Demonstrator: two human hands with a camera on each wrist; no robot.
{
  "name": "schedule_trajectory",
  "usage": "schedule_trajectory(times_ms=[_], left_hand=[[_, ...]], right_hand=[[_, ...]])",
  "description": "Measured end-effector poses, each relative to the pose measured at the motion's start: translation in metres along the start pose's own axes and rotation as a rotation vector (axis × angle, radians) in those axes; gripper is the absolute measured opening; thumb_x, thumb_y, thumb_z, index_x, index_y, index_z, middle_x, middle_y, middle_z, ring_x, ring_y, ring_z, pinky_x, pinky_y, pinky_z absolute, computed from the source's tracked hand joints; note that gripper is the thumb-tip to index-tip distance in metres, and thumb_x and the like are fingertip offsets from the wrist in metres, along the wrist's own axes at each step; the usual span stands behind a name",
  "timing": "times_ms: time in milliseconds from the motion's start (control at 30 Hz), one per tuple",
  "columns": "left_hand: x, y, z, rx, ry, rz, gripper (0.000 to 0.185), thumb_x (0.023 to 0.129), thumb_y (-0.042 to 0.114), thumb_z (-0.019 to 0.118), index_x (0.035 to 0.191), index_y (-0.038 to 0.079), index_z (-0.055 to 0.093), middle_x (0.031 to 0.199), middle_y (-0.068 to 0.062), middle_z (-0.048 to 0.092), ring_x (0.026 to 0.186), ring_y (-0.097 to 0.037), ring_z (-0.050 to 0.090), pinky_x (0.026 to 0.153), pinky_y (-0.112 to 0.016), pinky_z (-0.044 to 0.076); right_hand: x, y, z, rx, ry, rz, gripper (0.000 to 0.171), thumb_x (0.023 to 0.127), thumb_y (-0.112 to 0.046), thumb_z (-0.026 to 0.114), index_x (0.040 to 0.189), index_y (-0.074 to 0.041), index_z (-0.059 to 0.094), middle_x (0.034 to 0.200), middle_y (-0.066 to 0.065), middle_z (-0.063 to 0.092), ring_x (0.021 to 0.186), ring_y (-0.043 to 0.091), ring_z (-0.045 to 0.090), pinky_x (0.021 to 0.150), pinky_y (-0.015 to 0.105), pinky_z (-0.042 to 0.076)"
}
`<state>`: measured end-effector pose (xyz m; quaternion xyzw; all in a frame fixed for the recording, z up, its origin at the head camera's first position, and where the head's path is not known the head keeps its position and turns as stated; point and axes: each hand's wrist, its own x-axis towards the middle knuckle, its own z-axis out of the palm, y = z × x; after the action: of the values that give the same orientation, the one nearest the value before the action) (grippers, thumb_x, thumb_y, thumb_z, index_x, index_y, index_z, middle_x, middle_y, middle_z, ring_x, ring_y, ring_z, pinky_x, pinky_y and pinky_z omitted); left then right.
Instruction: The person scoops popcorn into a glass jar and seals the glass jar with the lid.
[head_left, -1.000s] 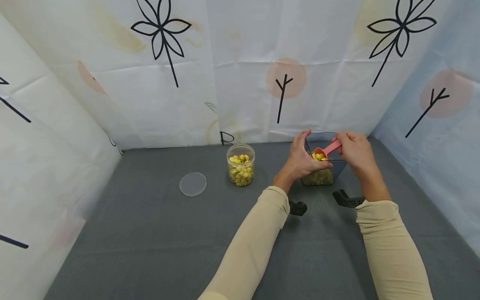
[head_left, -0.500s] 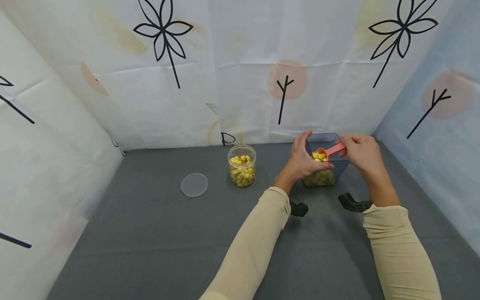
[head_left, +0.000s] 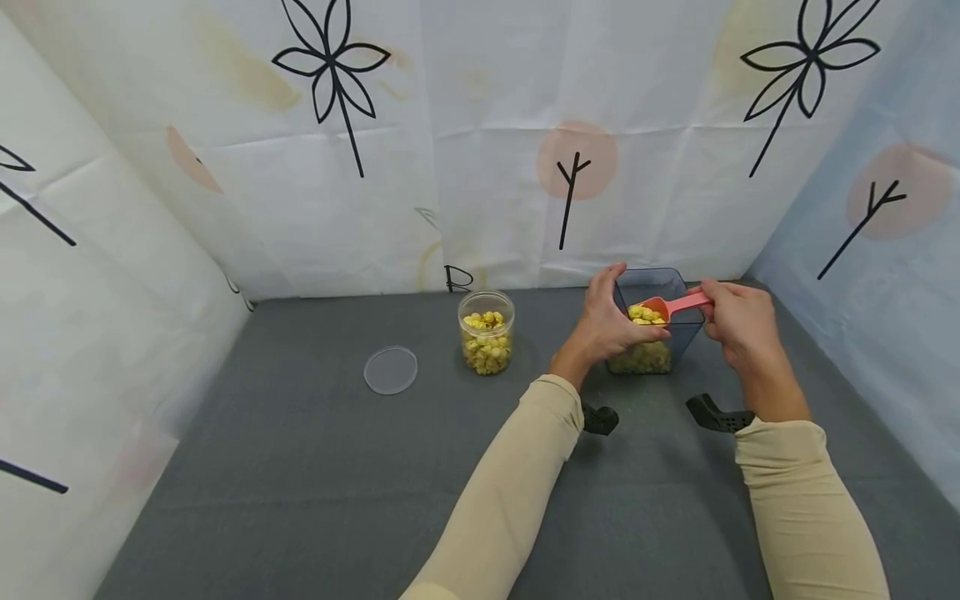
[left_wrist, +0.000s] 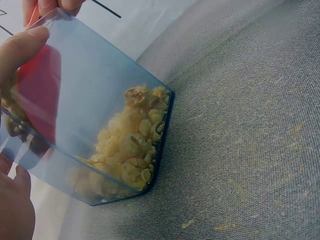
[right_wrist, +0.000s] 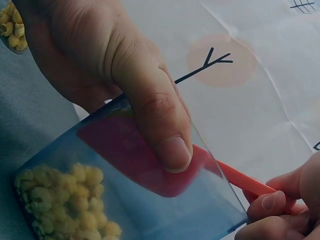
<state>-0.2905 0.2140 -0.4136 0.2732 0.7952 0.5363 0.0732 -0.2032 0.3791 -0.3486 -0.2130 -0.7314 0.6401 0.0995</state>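
Note:
A clear bluish plastic container stands at the back right with popcorn in its bottom. My left hand grips it at the left, thumb across the near wall and fingers round the far side. Between thumb and fingers, my right hand pinches the handle of a pink scoop at the right rim. The bowl of the scoop lies inside the container's upper part, heaped with yellow popcorn. Through the wall, the left wrist view shows the scoop bowl well above the popcorn below.
Left of the container stands an open clear jar holding popcorn. Farther left, a round clear lid lies flat on the grey tabletop. White patterned cloth hangs behind and at both sides.
My right hand has drawn rightward and slightly nearer, pulling the scoop toward the container's right rim. Its handle now lies flatter. My left hand keeps its grip on the container.

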Motion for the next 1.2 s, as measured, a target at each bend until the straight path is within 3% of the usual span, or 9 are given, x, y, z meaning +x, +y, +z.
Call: schedule_trajectory(times_ms=[300, 733, 1200], left_hand=[[0.001, 0.003, 0.000, -0.009, 0.004, -0.014, 0.112, 0.073, 0.036, 0.094, 0.161, 0.035, 0.024, 0.168, 0.004, 0.022, 0.149, -0.018, 0.034, 0.117, -0.042, 0.043], [0.000, 0.002, 0.001, 0.008, 0.017, -0.015, 0.112, 0.073, 0.035, 0.093, 0.162, 0.030, 0.025, 0.167, 0.002, 0.024, 0.148, -0.019, 0.036, 0.117, -0.042, 0.043], [-0.002, 0.002, 0.000, -0.011, 0.000, -0.020, 0.110, 0.076, 0.036, 0.091, 0.162, 0.031, 0.023, 0.169, 0.003, 0.020, 0.152, -0.020, 0.032, 0.118, -0.046, 0.042]], right_hand=[[0.000, 0.007, -0.003, 0.197, 0.025, 0.041, 0.030, 0.108, -0.034, 0.049, 0.089, -0.020, 0.069, 0.057, -0.009, 0.046, 0.042, 0.008, 0.029, 0.042, 0.026, 0.027], [-0.010, 0.018, -0.002, 0.414, 0.076, 0.091, 0.027, 0.109, -0.033, 0.048, 0.099, -0.016, 0.066, 0.065, -0.006, 0.046, 0.050, 0.009, 0.033, 0.044, 0.022, 0.028], [-0.016, 0.027, 0.003, 0.728, 0.192, 0.002, 0.028, 0.109, -0.023, 0.047, 0.098, -0.006, 0.066, 0.064, -0.001, 0.046, 0.046, 0.012, 0.028, 0.042, 0.025, 0.020]])
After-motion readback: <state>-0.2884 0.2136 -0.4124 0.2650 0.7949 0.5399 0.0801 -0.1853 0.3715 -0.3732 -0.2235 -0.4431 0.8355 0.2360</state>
